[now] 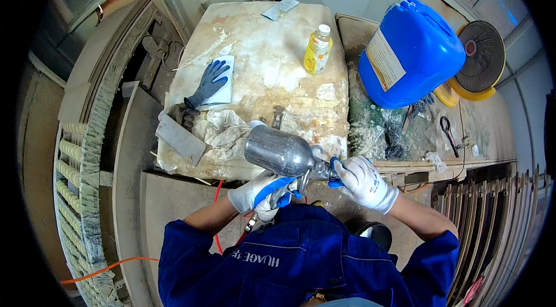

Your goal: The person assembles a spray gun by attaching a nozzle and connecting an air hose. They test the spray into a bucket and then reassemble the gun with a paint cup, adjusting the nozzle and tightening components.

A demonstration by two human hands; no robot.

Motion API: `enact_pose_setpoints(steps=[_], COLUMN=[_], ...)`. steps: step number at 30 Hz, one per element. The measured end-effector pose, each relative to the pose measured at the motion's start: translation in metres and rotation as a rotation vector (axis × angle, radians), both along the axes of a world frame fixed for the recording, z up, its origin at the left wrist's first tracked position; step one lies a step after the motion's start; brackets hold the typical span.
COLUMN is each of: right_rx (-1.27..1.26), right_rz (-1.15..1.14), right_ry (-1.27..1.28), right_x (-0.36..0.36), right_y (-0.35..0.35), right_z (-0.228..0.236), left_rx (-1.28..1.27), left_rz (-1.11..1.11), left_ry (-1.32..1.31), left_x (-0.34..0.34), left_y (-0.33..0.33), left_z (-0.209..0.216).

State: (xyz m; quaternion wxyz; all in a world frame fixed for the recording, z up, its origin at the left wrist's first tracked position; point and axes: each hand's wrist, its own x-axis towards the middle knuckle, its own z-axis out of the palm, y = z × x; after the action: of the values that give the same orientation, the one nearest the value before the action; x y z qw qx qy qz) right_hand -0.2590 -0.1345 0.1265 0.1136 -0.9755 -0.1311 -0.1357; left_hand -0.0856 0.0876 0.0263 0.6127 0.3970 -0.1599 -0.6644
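A spray gun [279,149] with a dull metal cup is tilted in front of my body, its cup pointing left and away. My left hand [255,193], in a white glove with blue palm coating, is closed round the gun's handle. From the right, my right hand [366,184], gloved alike, pinches the fitting at the gun's right end; its fingertips partly hide that fitting. A red hose [218,214] hangs below beside my left forearm. Crumpled whitish cloth [226,133] lies on the stained bench [255,35] just beyond the cup.
On the bench are a grey-blue glove [209,84], a yellow bottle [318,51] and a flat grey piece [180,138]. A big blue jerrycan [411,55], a fan [480,52] and scissors [447,134] occupy the right-hand table. Racked panels [492,214] stand lower right; an orange hose [110,266] crosses lower left.
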Motion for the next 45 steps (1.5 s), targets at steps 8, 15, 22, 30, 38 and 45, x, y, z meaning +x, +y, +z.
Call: enact_pose_setpoints(steps=[8,15,22,30,38,45], right_rx=[-0.458,-0.441,-0.048,1.853,1.659,0.902], right_rz=[0.293,0.293,-0.095,-0.749,-0.696,-0.543], right_ry=[-0.253,-0.288,-0.119,0.739,0.528,0.295], right_x=[0.015,0.017,0.011,0.002,0.006,-0.006], right_y=[-0.021,-0.028,-0.023,-0.005,0.005,0.013], right_z=[0.011,0.005,-0.001,-0.001,-0.003,-0.006], left_rx=[0.175,0.064,-0.043,-0.002,0.019,0.020], left_rz=[-0.014,-0.107,-0.074,-0.050,0.072,0.045], left_ry=[0.325,0.443,0.453,0.279,-0.056,-0.012], left_x=[0.001,0.004,0.002,0.004,-0.001,-0.001], left_y=[-0.008,-0.010,-0.013,-0.010,-0.011,-0.010], left_z=[0.008,-0.030,-0.013,-0.007,0.039,0.041])
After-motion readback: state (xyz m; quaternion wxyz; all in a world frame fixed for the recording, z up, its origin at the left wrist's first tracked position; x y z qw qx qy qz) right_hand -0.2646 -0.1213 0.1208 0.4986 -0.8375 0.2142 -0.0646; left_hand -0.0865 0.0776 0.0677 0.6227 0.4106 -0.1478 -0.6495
